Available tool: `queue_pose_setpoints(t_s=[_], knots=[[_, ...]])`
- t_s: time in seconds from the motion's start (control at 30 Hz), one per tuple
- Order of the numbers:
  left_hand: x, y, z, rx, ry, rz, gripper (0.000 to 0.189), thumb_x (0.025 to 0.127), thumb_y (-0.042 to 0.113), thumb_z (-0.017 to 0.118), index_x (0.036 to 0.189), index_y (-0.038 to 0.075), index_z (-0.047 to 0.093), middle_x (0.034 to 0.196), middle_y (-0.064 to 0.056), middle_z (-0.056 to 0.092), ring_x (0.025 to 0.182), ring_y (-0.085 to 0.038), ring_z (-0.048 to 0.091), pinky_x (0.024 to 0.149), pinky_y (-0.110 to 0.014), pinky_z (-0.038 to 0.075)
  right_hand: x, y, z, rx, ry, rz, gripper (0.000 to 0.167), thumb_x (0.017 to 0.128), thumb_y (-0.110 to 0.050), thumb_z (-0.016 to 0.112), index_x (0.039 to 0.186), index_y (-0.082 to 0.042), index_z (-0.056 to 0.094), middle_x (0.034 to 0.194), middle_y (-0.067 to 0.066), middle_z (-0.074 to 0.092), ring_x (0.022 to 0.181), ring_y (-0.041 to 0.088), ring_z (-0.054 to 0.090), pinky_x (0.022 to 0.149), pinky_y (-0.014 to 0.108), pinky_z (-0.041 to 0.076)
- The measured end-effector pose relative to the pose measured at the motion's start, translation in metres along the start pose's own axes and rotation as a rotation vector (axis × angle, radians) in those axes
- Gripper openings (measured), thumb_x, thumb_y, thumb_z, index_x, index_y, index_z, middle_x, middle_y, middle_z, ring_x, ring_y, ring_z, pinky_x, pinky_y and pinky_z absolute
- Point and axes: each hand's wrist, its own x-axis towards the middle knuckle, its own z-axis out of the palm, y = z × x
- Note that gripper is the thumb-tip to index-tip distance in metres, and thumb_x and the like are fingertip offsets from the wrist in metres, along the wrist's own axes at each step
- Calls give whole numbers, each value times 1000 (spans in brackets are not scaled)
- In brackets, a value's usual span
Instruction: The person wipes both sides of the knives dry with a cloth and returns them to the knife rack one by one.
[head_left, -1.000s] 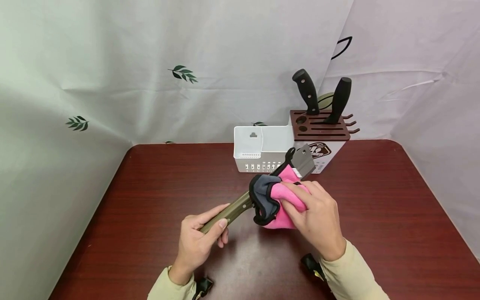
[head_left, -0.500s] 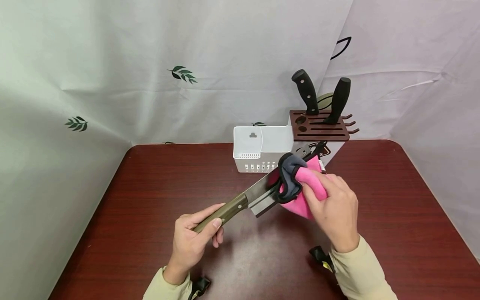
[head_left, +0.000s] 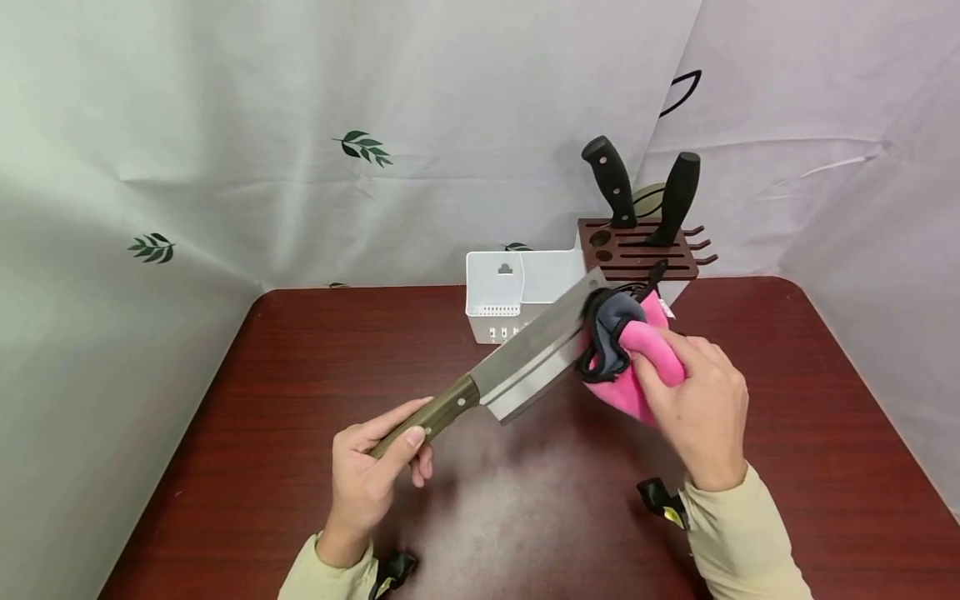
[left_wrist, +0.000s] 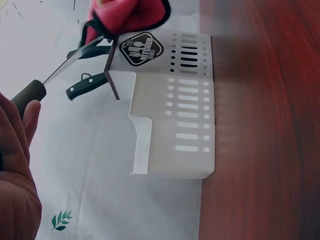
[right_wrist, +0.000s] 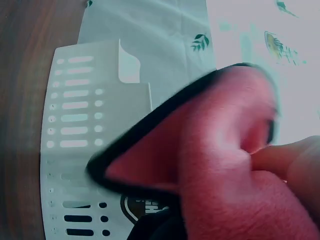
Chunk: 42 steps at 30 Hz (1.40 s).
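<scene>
My left hand [head_left: 367,467] grips the olive-brown handle of a cleaver [head_left: 536,346], thumb along the top. Its broad steel blade points up and to the right, held above the table. In my right hand [head_left: 693,400] is a bunched pink and grey cloth [head_left: 633,367] with black edging, pinched between thumb and fingers. The cloth lies against the blade near its tip and hides part of the far end. In the right wrist view the folded pink cloth [right_wrist: 215,150] fills the middle. The left wrist view shows the blade almost edge-on.
A white knife holder [head_left: 525,283] stands at the back of the dark red table [head_left: 337,350]. Two black-handled knives [head_left: 611,183] stand in its brown slotted top [head_left: 641,262], with hooks on its right side. A pale curtain [head_left: 225,125] hangs behind.
The cloth has slid along the blade from beside the handle toward the tip, baring most of the blade. My right hand moved right and up; my left hand shifted slightly left.
</scene>
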Motion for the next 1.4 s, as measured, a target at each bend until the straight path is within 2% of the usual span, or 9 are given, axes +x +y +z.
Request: queue_pose_setpoints(t_s=[0.2,0.37,0.67,0.9,1.13,1.4], knots=[[9,5,-2,-25,67,-1,31,86,-28,47,115,-26,58,61,-14,63,47,-16,58,38,-29,46,2,0,-3,-35,-69,1,29,82,-20,77,109,-9,78,89,17,70,80,35,61,69,52,45],[27,15,-7,44,88,7,28,86,-26,53,113,-25,60,62,-14,64,49,-16,61,41,-27,49,4,1,-8,-50,-74,11,30,81,-18,75,109,-10,78,91,17,70,82,36,61,68,54,44],[75,37,-16,199,7,48,28,85,-21,62,112,-19,65,64,-16,66,53,-15,65,49,-28,55,8,5,-15,-77,-87,44,30,81,-20,75,109,-9,77,92,18,70,83,37,61,68,55,44],[111,48,-16,292,-111,57,30,83,-17,68,112,-10,71,69,-19,69,59,-18,69,57,-31,58,10,8,-21,-93,-94,64,29,82,-20,74,108,-9,77,92,17,70,83,36,61,70,54,43],[135,55,-8,456,-198,51,29,82,-12,72,109,-2,75,72,-9,72,59,-18,69,59,-32,58,13,13,-30,-123,-143,76,32,82,-20,73,112,-8,76,94,20,70,85,39,60,70,55,42],[157,59,1,555,-269,63,26,84,-4,75,109,3,77,70,0,72,57,-13,68,58,-27,57,15,23,-42,-155,-199,79,37,81,-17,73,116,-6,74,101,24,69,90,42,58,72,58,41]])
